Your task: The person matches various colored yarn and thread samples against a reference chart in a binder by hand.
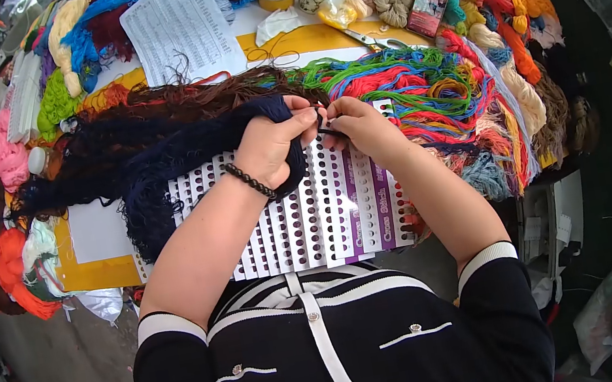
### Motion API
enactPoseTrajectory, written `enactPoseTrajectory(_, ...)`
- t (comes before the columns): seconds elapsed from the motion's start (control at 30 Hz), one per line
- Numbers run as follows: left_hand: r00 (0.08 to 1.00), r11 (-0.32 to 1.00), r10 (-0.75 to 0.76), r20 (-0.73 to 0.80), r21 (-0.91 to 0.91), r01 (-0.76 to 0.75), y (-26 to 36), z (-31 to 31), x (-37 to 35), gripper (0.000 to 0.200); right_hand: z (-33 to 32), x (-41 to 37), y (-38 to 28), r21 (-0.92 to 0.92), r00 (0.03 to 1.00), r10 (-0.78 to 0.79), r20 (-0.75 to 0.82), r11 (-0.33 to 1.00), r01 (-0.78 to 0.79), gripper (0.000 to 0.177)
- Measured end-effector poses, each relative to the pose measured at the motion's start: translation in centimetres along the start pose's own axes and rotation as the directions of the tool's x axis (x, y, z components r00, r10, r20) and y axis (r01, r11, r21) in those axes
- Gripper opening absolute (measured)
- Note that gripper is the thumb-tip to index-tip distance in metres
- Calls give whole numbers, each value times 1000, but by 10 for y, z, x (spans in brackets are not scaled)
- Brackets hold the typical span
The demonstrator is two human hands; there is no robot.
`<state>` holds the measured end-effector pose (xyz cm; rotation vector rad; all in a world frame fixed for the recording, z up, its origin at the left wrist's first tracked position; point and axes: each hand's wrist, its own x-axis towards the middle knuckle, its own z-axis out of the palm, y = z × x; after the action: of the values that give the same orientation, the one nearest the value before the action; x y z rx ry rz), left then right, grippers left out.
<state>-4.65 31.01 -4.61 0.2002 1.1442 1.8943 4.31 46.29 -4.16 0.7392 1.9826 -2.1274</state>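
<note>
— Yarn, where does it lie?
— Soft navy skein [158,166] drapes over the left hand [267,145], fist closed on it, its length trailing toward the counter's [91,271] left edge.
— And the right hand [363,124]?
— Fingertips pinched on a thin strand [327,131], touching the left, above the stiff punched card [327,220].

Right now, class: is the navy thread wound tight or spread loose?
Spread loose: the navy thread lies in a slack hank across the punched card, draped over the left hand; the right hand pinches a strand.
</note>
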Motion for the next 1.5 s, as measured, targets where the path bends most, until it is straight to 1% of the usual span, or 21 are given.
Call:
enactPoseTrajectory(0.03, 1000, 1000, 1, 1, -1, -1, -1, 4, -1, 21, -1, -3, -5, 100, 998, 48, 46, 994, -52, 7)
enactPoseTrajectory(0.1, 1000, 931, 27, -5, 365, -23, -4, 10, -4, 28, -4, -4, -3, 236, 997, 73, 36, 968, -80, 6)
enactPoseTrajectory(0.17, 995, 888, 73, 71, 450, -97, -25, -10, 8, 28, -3, -3, -1, 371, 994, 100, 31, 923, -105, 5)
enactPoseTrajectory(0.23, 811, 370, 460, 362, 752, -545, -32, -25, 16, 24, 0, -1, 1, 254, 996, 87, -20, 964, -80, 6)
enactPoseTrajectory(0.27, 986, 676, 162, 48, 723, -146, -3, -7, -5, 24, 1, 2, 6, 258, 996, 88, -20, 963, -80, 6)
enactPoseTrajectory(0.3, 991, 812, 86, -101, 584, -11, 7, -11, -6, 20, 2, 7, 11, 143, 997, 76, -11, 987, -74, 6)
enactPoseTrajectory(0.37, 980, 940, 74, -182, 342, -8, 29, -31, -10, 20, 3, 10, 12, 30, 998, 61, -1, 998, -61, 7)
enactPoseTrajectory(0.5, 943, 949, 265, -202, 227, -218, 97, -82, -37, 27, 2, 9, 10, -109, 996, 82, 15, 991, -80, 9)
enactPoseTrajectory(0.57, 967, 906, 249, -50, -341, -251, 140, -124, -55, 30, 2, 11, 13, -122, 997, 75, 17, 990, -73, 9)
enactPoseTrajectory(0.63, 793, 816, 528, -304, -77, -573, 163, -96, -74, 34, 3, 14, 17, -130, 999, 34, 12, 991, -32, 9)
enactPoseTrajectory(0.7, 726, 816, 536, -431, 46, -576, 162, -98, -80, 36, 9, 8, 14, -253, 999, -39, -14, 967, 34, 8)
enactPoseTrajectory(0.77, 912, 945, 280, -300, -80, -317, 135, -109, -88, 38, 21, 3, 16, -435, 975, -205, -83, 888, 150, 7)
enactPoseTrajectory(0.83, 947, 872, 301, -107, 434, -228, 102, -86, -101, 38, 47, -19, 2, -292, 911, -412, -23, 874, 388, 9)
enactPoseTrajectory(0.9, 974, 882, 220, -58, 439, -173, 80, -44, -122, 39, 74, -47, -24, -209, 880, -472, 47, 857, 471, 10)
enactPoseTrajectory(0.97, 997, 961, 69, -46, 270, -54, 74, -14, -139, 46, 96, -57, -30, -130, 751, -658, 61, 741, 659, 12)
enactPoseTrajectory(1.03, 992, 983, 110, 63, 140, -118, 63, -17, -142, 44, 111, -66, -34, -18, 821, -560, 107, 825, 565, 13)
enactPoseTrajectory(1.1, 994, 979, 101, 52, 171, -108, 59, -17, -146, 46, 121, -70, -35, 24, 832, -543, 113, 839, 544, 14)
enactPoseTrajectory(1.17, 993, 967, 110, 40, 227, -117, 51, -21, -145, 47, 126, -72, -34, 261, 943, -268, 196, 941, 213, 15)
enactPoseTrajectory(1.3, 988, 951, 139, 65, 271, -151, 41, -24, -149, 46, 124, -73, -31, 378, 944, -203, 261, 921, 93, 14)
enactPoseTrajectory(1.47, 991, 967, 91, 100, 230, -112, 49, -22, -158, 43, 129, -82, -29, 374, 932, -304, 196, 902, 215, 12)
enactPoseTrajectory(1.5, 991, 926, 132, 23, 353, -132, 50, -19, -159, 39, 129, -80, -25, 355, 919, -351, 179, 894, 272, 11)
